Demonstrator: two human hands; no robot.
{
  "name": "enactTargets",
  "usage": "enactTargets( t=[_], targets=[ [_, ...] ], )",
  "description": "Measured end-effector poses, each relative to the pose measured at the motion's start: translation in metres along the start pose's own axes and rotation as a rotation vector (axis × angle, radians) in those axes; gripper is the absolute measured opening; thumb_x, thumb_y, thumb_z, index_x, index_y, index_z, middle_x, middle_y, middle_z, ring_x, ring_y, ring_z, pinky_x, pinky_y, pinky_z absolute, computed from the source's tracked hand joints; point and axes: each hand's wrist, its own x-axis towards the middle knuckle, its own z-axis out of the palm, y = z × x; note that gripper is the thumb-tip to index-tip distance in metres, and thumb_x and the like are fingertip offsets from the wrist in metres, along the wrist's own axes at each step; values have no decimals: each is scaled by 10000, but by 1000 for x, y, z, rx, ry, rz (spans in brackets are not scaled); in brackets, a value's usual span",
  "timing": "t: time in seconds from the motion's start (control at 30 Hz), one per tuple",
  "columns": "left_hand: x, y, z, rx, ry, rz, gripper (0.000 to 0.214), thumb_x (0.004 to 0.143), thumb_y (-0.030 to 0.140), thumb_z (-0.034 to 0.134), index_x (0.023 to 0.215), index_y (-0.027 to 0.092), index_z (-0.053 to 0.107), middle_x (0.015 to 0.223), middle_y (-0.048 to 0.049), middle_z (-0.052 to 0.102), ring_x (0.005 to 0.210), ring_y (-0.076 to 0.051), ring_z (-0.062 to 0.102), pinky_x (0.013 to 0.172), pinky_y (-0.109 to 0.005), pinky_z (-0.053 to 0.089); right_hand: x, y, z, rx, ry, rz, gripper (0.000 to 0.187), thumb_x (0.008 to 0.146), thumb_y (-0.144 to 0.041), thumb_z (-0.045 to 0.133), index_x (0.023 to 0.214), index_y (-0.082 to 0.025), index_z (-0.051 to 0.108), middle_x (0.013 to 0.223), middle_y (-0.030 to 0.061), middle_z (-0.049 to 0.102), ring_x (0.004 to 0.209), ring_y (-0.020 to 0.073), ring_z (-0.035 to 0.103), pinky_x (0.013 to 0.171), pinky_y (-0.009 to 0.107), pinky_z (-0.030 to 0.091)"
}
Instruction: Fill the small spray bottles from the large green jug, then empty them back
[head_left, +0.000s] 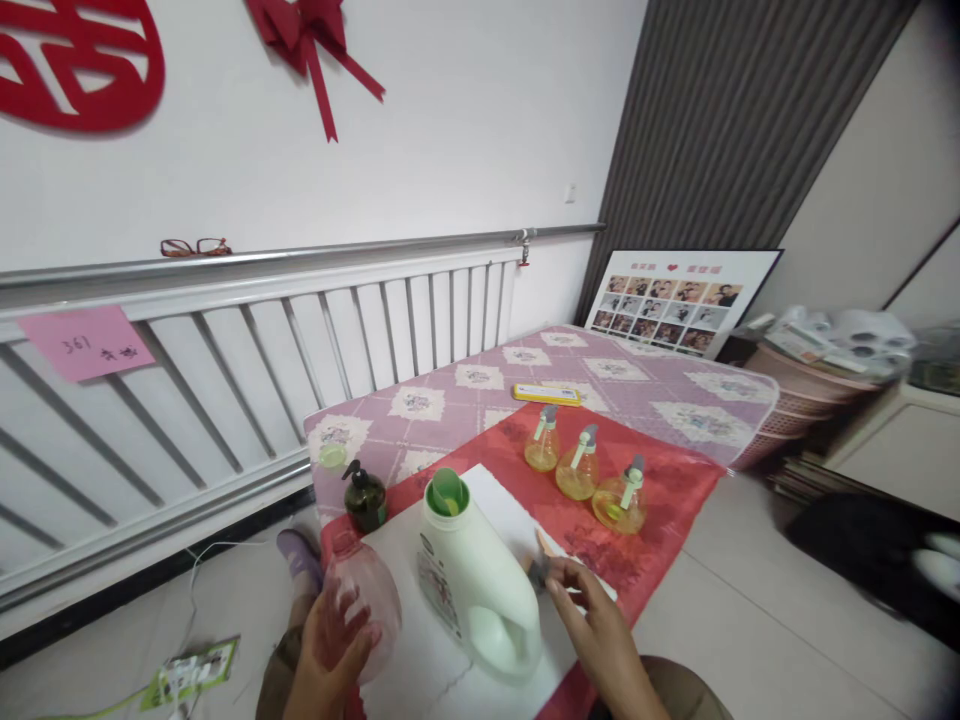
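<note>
At the near end of the table, on a white sheet (405,680), a large pale green jug (487,590) marks the dial's centre, its mouth with a green fitting (448,488) pointing to eleven o'clock; whether the jug stands or lies, I cannot tell. Just beside it at nine o'clock, the left hand (334,640) curves around a see-through pink bottle (367,605), whose neck is uncapped. Near three o'clock, the right hand (598,615) holds a small grey and peach piece (538,573), apparently a spray head, in a narrow pinch between thumb and fingers; its details are blurred. On the red cloth (667,470), between one and two o'clock, three spray bottles (576,478) with yellow liquid stand in a slanting row. Beyond them, at one o'clock, a yellow box (546,395) lies by the cloth's far corner on the patterned purple tablecloth (615,368). At ten o'clock sits a dark pump bottle (366,502), with a pale green disc (332,456) farther out the same way.
</note>
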Motion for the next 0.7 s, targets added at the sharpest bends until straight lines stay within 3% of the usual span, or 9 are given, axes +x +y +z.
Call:
enactTargets(
  t=[0.07, 0.13, 0.23, 0.3, 0.53, 0.7],
  targets=[
    [-4, -12, -4, 3, 17, -30, 1063, 464, 552, 861, 1371, 280, 376, 1292, -131, 531, 1126, -339, 582, 888, -426, 528, 7, 18, 0, -194, 26, -45, 309, 817, -326, 515, 1069, -194, 635, 999, 103, 693, 932, 260, 645, 857, 422, 516],
    [-10, -20, -4, 7, 25, -60, 1071, 453, 562, 862, 1363, 262, 384, 1301, -153, 523, 1142, -359, 571, 877, -438, 530, 11, 30, 3, -391, -1, -73, 414, 759, -171, 509, 1154, -196, 629, 1116, 121, 667, 1058, 279, 600, 934, 452, 473],
    [-17, -24, -2, 9, 8, -90, 1055, 454, 578, 853, 1343, 238, 399, 1322, -187, 501, 1140, -375, 570, 865, -456, 529, 13, 38, 11, -712, -95, -41, 638, 730, -16, 436, 1316, -247, 542, 1349, 114, 559, 1246, 299, 486, 926, 474, 478],
    [-20, -26, -1, 12, -7, -108, 1053, 449, 578, 852, 1332, 222, 401, 1332, -206, 485, 1130, -380, 575, 878, -470, 519, 15, 40, 16, -830, -168, -1, 672, 764, 4, 405, 1354, -301, 505, 1421, 87, 506, 1312, 317, 422, 906, 492, 486],
    [-20, -30, -4, 29, -50, -138, 1077, 457, 600, 839, 1342, 216, 360, 1317, -220, 480, 1147, -389, 562, 895, -467, 504, 28, 40, 17, -860, -350, -3, 573, 801, -65, 412, 1316, -272, 555, 1405, 103, 513, 1330, 315, 408, 932, 481, 479],
    [-20, -29, -5, 49, -73, -117, 1089, 468, 646, 814, 1341, 200, 340, 1330, -226, 462, 1176, -370, 538, 953, -461, 465, 33, 41, 13, -831, -411, -36, 574, 745, -47, 411, 1250, -247, 595, 1388, 120, 513, 1317, 328, 422, 912, 509, 486]
  ],
)
